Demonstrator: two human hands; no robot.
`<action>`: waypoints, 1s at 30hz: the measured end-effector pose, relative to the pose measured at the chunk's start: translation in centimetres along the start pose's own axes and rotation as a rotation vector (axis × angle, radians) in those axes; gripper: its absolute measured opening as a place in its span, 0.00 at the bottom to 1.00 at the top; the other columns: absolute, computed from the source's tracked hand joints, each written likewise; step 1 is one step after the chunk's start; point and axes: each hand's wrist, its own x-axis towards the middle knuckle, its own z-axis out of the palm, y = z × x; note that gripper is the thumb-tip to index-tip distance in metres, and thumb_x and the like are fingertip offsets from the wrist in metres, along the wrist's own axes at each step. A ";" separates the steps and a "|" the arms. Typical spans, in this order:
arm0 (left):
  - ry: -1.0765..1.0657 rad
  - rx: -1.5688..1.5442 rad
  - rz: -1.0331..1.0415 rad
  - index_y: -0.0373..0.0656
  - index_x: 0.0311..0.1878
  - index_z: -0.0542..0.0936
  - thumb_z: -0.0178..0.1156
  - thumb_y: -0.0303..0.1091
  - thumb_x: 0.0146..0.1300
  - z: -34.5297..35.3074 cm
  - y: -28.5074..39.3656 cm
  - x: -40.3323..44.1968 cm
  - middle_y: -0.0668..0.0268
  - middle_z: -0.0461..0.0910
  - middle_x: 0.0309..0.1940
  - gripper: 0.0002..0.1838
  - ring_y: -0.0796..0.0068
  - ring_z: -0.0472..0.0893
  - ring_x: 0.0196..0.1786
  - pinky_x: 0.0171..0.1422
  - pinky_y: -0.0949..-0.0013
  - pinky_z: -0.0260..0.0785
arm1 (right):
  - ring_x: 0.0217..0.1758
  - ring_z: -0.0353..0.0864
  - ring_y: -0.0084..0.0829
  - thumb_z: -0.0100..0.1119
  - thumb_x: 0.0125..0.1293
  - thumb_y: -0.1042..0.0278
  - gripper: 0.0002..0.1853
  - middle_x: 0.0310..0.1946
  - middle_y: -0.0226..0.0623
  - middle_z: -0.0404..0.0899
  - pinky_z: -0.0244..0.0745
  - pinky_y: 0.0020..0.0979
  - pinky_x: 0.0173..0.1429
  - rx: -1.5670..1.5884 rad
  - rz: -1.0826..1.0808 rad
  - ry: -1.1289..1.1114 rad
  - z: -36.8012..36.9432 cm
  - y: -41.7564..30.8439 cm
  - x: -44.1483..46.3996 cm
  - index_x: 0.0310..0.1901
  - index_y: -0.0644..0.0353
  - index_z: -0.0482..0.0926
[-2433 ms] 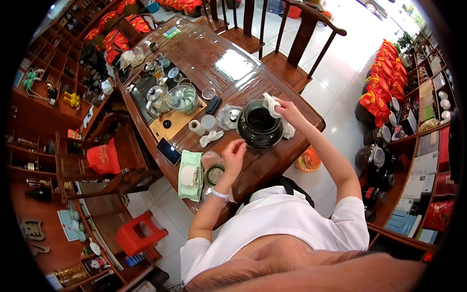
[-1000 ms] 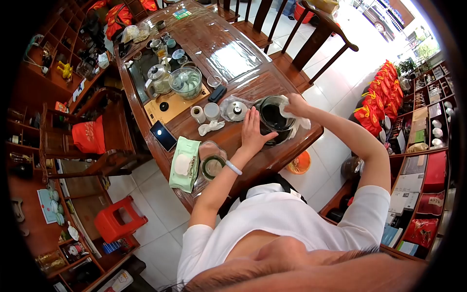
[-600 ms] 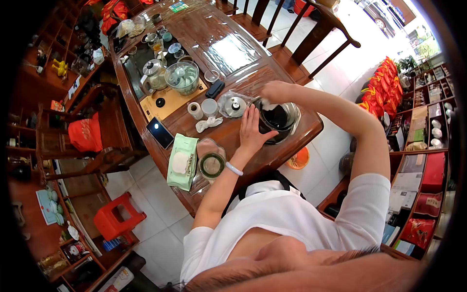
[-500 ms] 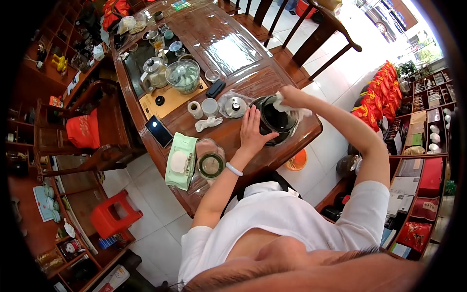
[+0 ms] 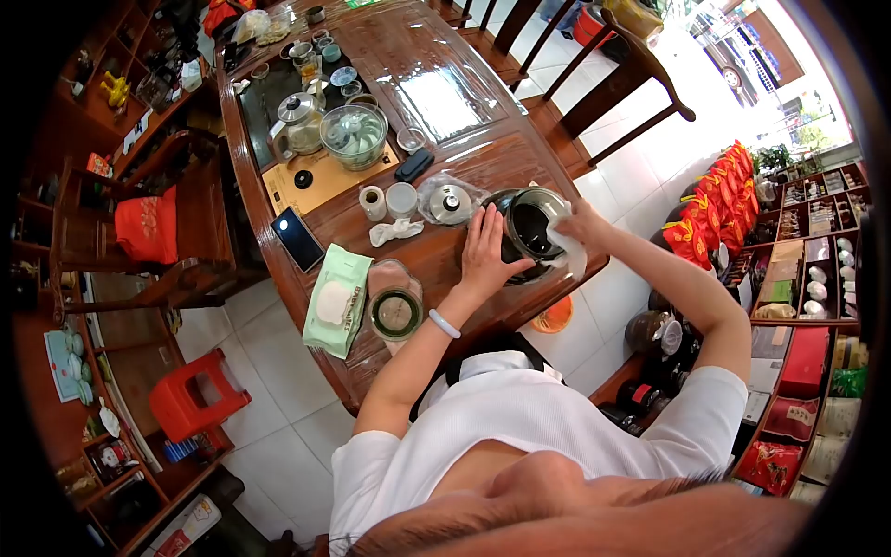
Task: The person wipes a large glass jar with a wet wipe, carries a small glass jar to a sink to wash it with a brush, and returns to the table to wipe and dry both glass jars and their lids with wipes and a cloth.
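Note:
A dark glass jar [image 5: 531, 226] with a round open mouth is near the table's right end. My left hand [image 5: 486, 252] grips its near left side, thumb and fingers spread around the wall. My right hand [image 5: 583, 228] is closed on a white wipe [image 5: 569, 255], pressed to the jar's right rim; some fingertips are hidden. Just left of the jar is a metal-knobbed lid [image 5: 451, 203] on clear plastic. Closer to my body are a green pack of wipes [image 5: 335, 302] and a glass lid with a green ring [image 5: 396, 314].
On the wooden table [image 5: 464, 153] stand a glass kettle [image 5: 299, 125], a glass bowl [image 5: 354, 136], several small cups, a phone [image 5: 298, 239] and a crumpled tissue [image 5: 396, 232]. Wooden chairs [image 5: 608, 93] line the far side. A red stool [image 5: 197, 395] and an orange bin [image 5: 554, 316] are on the floor.
My right hand has moved down along the jar's right rim with the wipe, which now hangs lower. The jar's mouth has shifted slightly; my left hand stays on its side.

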 end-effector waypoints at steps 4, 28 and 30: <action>-0.005 0.000 0.009 0.28 0.55 0.61 0.69 0.49 0.34 0.0 0.0 0.0 0.50 0.59 0.58 0.48 0.52 0.57 0.62 0.63 0.59 0.52 | 0.37 0.77 0.39 0.55 0.45 0.73 0.06 0.27 0.42 0.77 0.71 0.39 0.37 0.499 0.365 0.404 -1.0 1.6 4.9 0.27 0.62 0.76; 0.026 0.015 0.004 0.31 0.55 0.62 0.71 0.41 0.31 0.7 -0.4 -0.2 0.52 0.59 0.59 0.46 0.54 0.58 0.61 0.63 0.61 0.53 | 0.36 0.77 0.33 0.49 0.52 0.81 0.14 0.36 0.40 0.74 0.76 0.34 0.38 2.398 0.807 0.764 -1.7 -9.4 -0.8 0.43 0.66 0.69; 0.019 0.000 0.011 0.30 0.55 0.62 0.70 0.43 0.32 0.7 -0.4 0.0 0.52 0.59 0.59 0.46 0.53 0.57 0.62 0.64 0.60 0.52 | 0.37 0.77 0.32 0.49 0.53 0.81 0.15 0.36 0.40 0.74 0.75 0.34 0.39 2.443 0.805 0.728 0.4 -9.2 -1.7 0.44 0.66 0.69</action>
